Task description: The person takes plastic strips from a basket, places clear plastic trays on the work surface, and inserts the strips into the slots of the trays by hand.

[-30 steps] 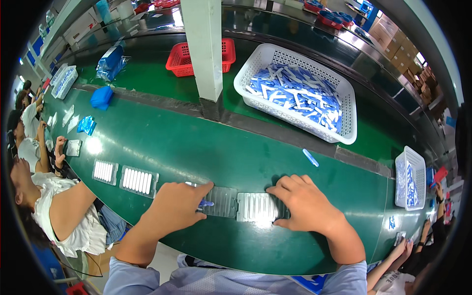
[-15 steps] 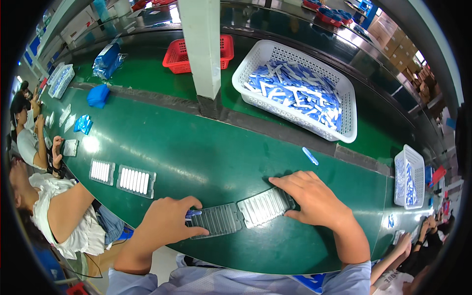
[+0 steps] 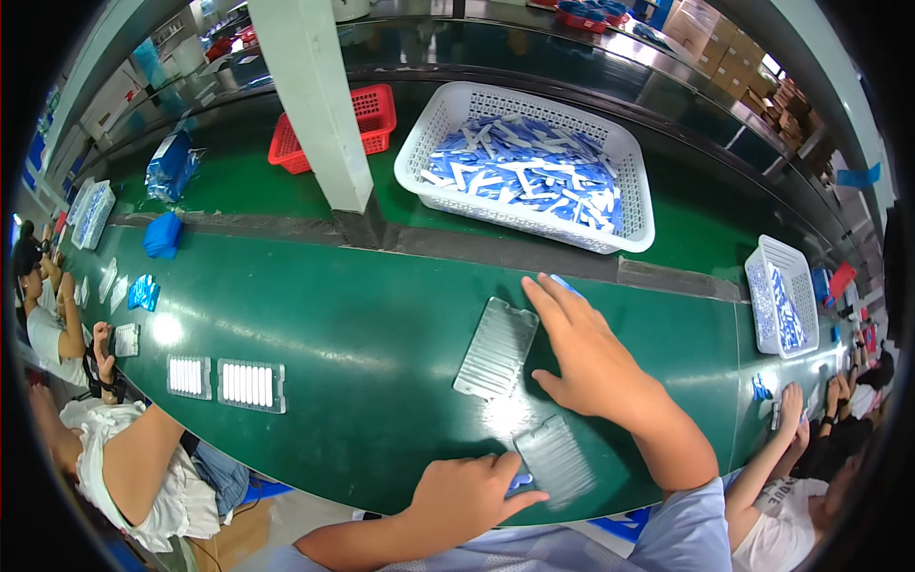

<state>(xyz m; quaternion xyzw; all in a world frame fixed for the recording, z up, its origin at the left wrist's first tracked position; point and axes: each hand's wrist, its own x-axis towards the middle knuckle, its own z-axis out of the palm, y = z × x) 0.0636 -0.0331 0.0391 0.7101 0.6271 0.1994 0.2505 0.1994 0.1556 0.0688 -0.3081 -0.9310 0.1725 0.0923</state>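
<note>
Green tabletop (image 3: 362,334), tray (image 3: 496,348) beside right fingers (image 3: 546,303)

Surface (image 3: 362,429) = green, w/ dk grey strip (image 3: 496,248) along it. Upper tray (image 3: 497,349) by my R hand (image 3: 591,367): clear/greyish, striped w/ ridges. Lower tray (image 3: 556,462), same ridged stripes, blurry. Blue bits (image 3: 519,480) in my L hand (image 3: 462,500). My sleeve (image 3: 681,529) = lt blue. Two filled trays (image 3: 252,385) on L: clear edges, rows of white bars, v. stripy. Big basket (image 3: 637,195): white, holes all over in a lattice; pieces (image 3: 529,167) in it mixed blue + white. Red basket (image 3: 376,119), perforated too. Post (image 3: 319,105) off-white. Packet (image 3: 143,293) shiny blue.
</note>
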